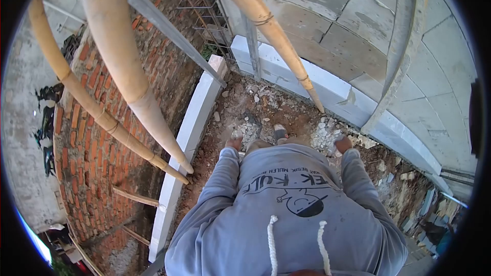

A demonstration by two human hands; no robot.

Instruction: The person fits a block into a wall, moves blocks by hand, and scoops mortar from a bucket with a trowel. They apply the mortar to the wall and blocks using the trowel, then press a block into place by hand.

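Note:
My left hand (234, 143) hangs low beside my left leg, over the rubble, its fingers loosely extended and slightly blurred. No object shows in it. On the other side, my right hand (343, 145) hangs near a heap of whitish broken chunks (325, 135), its fingers curled in and nothing visible in them. Both arms are in the sleeves of a grey hooded sweatshirt (296, 209) with dark print and white drawstrings. Between the hands, a foot in a sandal (281, 132) stands on the reddish dirt (296, 118).
Bamboo poles (286, 46) slant down on both sides. A row of pale blocks (194, 117) edges the left, beside a brick wall (102, 138). Another block course (327, 82) runs along a grey block wall (327, 15). Rebar (202, 7) stands at the far corner. Debris (424, 220) lies right.

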